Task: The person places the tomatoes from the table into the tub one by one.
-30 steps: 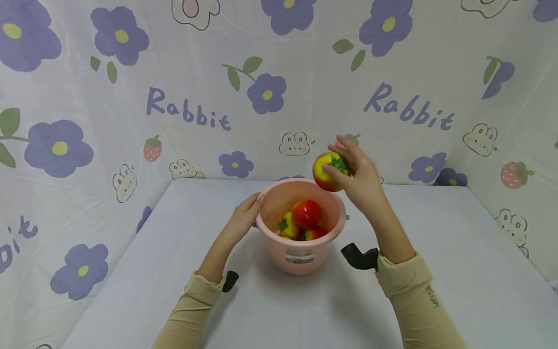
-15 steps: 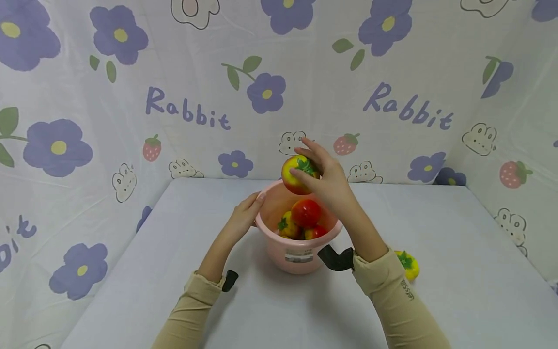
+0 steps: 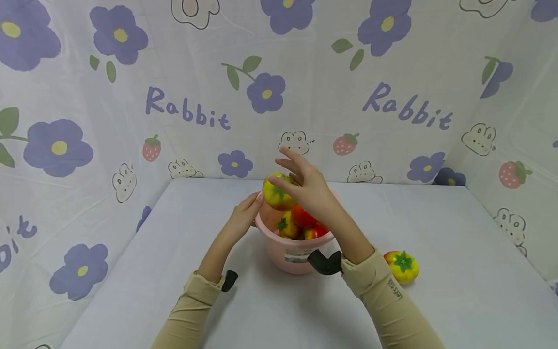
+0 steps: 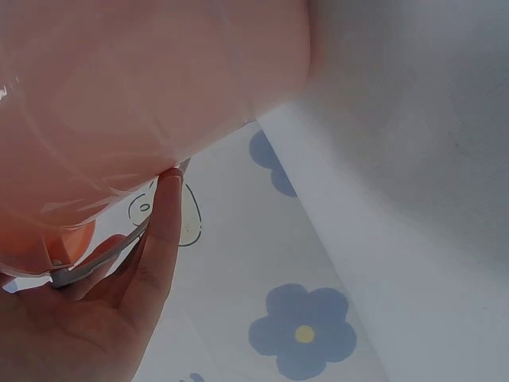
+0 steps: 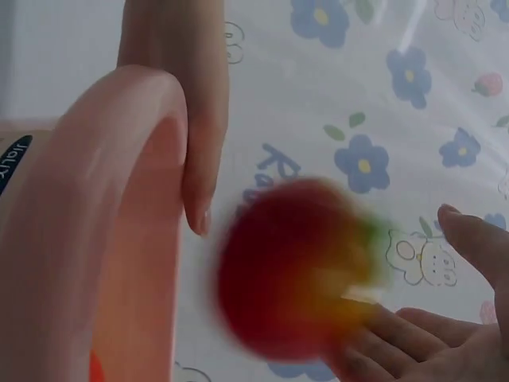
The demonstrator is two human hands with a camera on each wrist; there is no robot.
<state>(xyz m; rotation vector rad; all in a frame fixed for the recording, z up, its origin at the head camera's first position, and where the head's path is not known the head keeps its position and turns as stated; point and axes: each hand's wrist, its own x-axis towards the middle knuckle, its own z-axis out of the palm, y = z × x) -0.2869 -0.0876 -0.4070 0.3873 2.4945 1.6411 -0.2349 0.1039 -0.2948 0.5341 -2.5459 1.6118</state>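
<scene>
My left hand point(image 3: 239, 219) grips the rim of a pink bucket point(image 3: 273, 259), thumb on the edge. In the left wrist view its fingers point(image 4: 163, 231) lie beneath the bucket's rim, by the grey handle point(image 4: 95, 263). Above the bucket's opening, my right hand point(image 3: 311, 191) has its thumb and fingers spread apart. Just by them is a tomato-like red-and-yellow fruit point(image 3: 271, 198) with a green star-shaped top, blurred in the right wrist view, where the thumb stands well away from it. Inside the bucket lie several similar fruits, among them a red one point(image 3: 302, 218).
Another red-and-yellow fruit point(image 3: 404, 267) sits on the white table point(image 3: 457, 242) to the right, beside my right sleeve. A patterned cloth point(image 3: 200, 58) with flowers and rabbits hangs behind and along the sides.
My right hand has carried the fruit leftward and down over the bucket, and its fingers have let go. The fruit on the table has come out from behind the sleeve. The left hand stays put.
</scene>
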